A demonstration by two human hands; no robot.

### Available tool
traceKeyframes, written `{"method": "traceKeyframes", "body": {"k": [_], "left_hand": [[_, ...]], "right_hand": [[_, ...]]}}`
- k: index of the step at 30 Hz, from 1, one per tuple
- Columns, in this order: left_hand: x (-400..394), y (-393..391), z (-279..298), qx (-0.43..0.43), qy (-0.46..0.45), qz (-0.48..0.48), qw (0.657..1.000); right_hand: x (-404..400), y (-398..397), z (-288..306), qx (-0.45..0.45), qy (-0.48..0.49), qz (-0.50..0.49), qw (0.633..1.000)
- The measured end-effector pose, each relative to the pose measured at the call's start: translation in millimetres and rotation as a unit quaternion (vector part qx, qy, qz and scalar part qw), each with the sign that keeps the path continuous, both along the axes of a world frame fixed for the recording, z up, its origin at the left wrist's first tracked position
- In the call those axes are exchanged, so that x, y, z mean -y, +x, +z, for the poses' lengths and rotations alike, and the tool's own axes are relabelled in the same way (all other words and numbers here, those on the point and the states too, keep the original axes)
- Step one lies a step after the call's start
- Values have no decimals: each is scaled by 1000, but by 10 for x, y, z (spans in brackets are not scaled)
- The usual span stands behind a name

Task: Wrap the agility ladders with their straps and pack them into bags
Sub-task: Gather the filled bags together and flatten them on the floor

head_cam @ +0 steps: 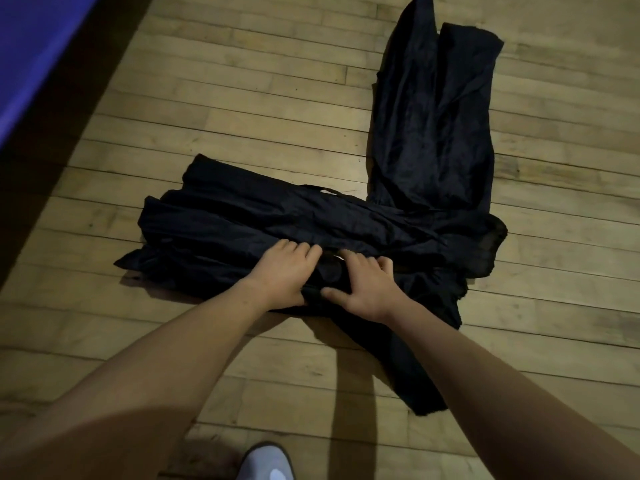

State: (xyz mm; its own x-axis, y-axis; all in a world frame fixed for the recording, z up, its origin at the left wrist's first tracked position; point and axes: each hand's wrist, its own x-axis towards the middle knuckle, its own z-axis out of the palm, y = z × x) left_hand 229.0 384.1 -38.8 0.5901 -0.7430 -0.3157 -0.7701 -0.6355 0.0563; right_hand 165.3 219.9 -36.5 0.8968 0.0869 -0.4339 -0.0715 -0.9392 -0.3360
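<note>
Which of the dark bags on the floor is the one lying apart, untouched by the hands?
On the wooden floor, a heap of dark bags lies under both hands, left and right. Beyond the heap's right end, the separate bag stretches away toward the top of the view. Unlike its neighbours it lies lengthwise, flat and alone, with no hand on it.

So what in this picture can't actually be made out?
- Ladders: none visible in the head view; whether any lie inside the black bags is hidden by the dark fabric.
- Left hand and right hand: the fingertips sink into dark folds, so what they grip is unclear.
- Far bag: its top is cut off by the upper edge.
- White shoe: cut off by the bottom edge.
- Blue surface: mostly outside the left edge.
</note>
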Motion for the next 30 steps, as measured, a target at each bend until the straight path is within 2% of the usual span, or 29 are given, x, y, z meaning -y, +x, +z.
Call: {"method": "traceKeyframes", "body": {"k": [2,4,6,8,9,19,22,25,27,30], "left_hand": [[-24,16,-17,1,-13,-11,1000],[-30,25,-6,5,2,-24,1000],[-53,37,20,20,71,-36,997],[-118,47,24,32,146,-48,988],[-145,45,6,33,157,-50,986],[-7,210,-101,44,28,-37,998],[43,358,-99,58,25,-42,997],[59,426,-114,54,30,-40,997],[53,426,-135,52,19,-39,998],[58,443,-134,65,27,-47,996]], "right_hand": [[-31,-88,-10,-23,-39,54,998],[-85,-125,-55,-2,-104,90,991],[-129,-100,-107,16,-124,64,990],[-177,-68,-132,7,-108,31,994],[-184,-62,-137,4,-95,21,995],[109,35,-120,68,-46,42,996],[235,188,-7,32,46,29,998],[215,335,56,100,123,-54,986],[151,484,36,122,79,-72,987],[83,679,-87,58,-28,-88,994]]}}
